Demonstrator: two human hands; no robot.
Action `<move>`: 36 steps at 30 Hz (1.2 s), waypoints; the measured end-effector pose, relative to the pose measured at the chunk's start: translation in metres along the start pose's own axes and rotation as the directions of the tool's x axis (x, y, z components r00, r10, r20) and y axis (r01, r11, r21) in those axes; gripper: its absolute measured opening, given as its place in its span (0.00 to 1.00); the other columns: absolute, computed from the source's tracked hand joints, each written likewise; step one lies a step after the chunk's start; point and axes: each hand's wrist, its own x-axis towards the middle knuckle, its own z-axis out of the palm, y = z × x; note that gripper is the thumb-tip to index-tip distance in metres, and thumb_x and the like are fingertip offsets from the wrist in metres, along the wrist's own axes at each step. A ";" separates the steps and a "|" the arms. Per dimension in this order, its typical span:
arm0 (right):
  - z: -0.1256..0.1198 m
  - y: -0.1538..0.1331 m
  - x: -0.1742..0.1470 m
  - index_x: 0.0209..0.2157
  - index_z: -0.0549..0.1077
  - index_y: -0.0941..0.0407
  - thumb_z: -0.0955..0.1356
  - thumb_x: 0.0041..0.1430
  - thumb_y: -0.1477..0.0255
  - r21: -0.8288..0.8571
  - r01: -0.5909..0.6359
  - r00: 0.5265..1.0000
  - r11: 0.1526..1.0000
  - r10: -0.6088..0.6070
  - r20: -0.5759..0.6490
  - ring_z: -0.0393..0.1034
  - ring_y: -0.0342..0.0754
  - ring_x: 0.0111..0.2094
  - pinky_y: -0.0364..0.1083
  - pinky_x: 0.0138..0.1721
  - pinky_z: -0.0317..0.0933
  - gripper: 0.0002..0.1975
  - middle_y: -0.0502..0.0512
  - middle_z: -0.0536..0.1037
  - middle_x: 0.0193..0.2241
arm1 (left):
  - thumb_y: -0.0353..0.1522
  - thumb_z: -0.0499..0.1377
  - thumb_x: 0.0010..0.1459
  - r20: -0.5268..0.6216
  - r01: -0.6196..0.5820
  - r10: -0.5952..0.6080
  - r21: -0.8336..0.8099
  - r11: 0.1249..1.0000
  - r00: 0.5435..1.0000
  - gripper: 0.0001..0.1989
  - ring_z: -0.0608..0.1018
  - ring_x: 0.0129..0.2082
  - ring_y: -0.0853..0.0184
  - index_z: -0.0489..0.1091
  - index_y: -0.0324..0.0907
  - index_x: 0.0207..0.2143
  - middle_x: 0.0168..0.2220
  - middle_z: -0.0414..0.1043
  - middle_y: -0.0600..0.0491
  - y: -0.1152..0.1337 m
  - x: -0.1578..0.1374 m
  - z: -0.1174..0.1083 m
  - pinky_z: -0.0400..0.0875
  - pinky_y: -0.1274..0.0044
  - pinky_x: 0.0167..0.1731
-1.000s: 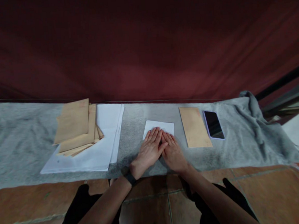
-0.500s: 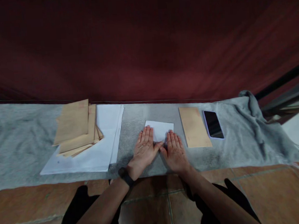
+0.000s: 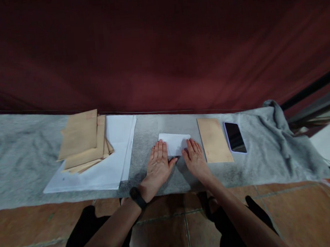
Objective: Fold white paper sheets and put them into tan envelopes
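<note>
A small folded sheet of white paper (image 3: 175, 143) lies on the grey cloth between my hands. My left hand (image 3: 159, 160) is stretched out flat, its fingertips over the paper's left edge and its thumb near the lower edge. At the other end, my right hand (image 3: 195, 159) rests with fingers extended, the fingertips at the paper's right edge. Neither hand grips anything. Close beside my right hand is a single brown envelope (image 3: 215, 140).
A pile of brown envelopes (image 3: 78, 136) sits on large white sheets (image 3: 122, 142) to the left. A phone (image 3: 235, 137) lies right of the single envelope. Grey cloth (image 3: 19, 161) covers the narrow bench, and a dark red surface (image 3: 160, 63) rises behind it. Bunched cloth (image 3: 286, 140) is at the right.
My right hand has lifted a little and shifted right, away from my left thumb, baring more of the white paper. My left hand has moved only slightly left.
</note>
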 end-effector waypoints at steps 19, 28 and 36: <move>-0.011 -0.032 -0.014 0.71 0.51 0.64 0.53 0.75 0.64 0.128 0.187 0.966 0.974 -0.206 0.157 0.47 0.52 0.72 0.58 0.69 0.51 0.30 0.66 0.58 0.70 | 0.29 0.44 0.67 0.088 -0.185 0.186 -0.011 0.983 0.979 0.32 0.49 0.73 0.58 0.47 0.28 0.71 0.72 0.47 0.37 0.014 -0.004 -0.008 0.49 0.61 0.71; -0.003 -0.037 -0.037 0.70 0.54 0.69 0.54 0.74 0.58 -0.041 0.143 0.979 0.989 -0.136 0.151 0.45 0.59 0.72 0.61 0.70 0.49 0.34 0.72 0.53 0.70 | 0.33 0.44 0.69 0.031 -0.098 0.098 0.014 0.995 0.995 0.32 0.46 0.73 0.54 0.43 0.27 0.72 0.73 0.43 0.35 0.010 -0.014 -0.002 0.52 0.60 0.70; -0.003 -0.029 -0.045 0.70 0.51 0.70 0.57 0.73 0.55 -0.130 0.160 0.987 0.979 -0.155 0.050 0.47 0.62 0.72 0.62 0.68 0.51 0.38 0.75 0.52 0.70 | 0.40 0.46 0.70 -0.020 -0.004 0.004 -0.003 1.000 1.000 0.36 0.52 0.72 0.52 0.41 0.30 0.72 0.72 0.48 0.34 0.008 -0.017 -0.005 0.53 0.57 0.69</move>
